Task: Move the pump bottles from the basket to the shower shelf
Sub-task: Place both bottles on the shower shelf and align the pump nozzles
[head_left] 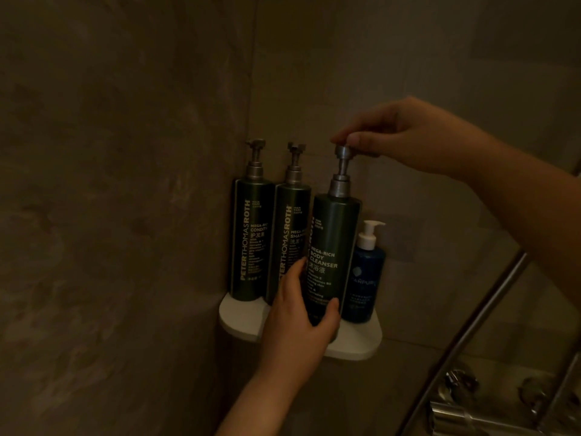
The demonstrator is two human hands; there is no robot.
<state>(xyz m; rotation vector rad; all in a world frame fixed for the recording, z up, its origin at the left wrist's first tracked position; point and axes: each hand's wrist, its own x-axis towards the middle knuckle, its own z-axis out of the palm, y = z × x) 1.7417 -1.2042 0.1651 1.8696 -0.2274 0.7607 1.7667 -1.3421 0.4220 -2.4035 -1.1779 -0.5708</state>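
Head view: body cleanser bottle (333, 247) on shelf (355, 344); left hand (301, 319) grips base, right hand (405, 136) fingers (355, 140) on pump.

Three dark green pump bottles (333, 247), one smaller blue pump bottle (364, 278), one white corner shelf (355, 344), two hands (301, 322).

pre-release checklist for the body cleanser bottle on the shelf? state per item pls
1. Body cleanser bottle upright: ok, only a slight lean.
2. Base seated on the shower shelf: cannot tell, the left hand covers the bottom.
3. Both hands in control: ok, left hand wraps the lower body, right hand fingers pinch the pump head.
4. Clear of the shampoo bottle: cannot tell, they overlap in view.
5. Clear of the small blue bottle: cannot tell, very close.
6. Conditioner bottle standing at the back of the shelf: ok.
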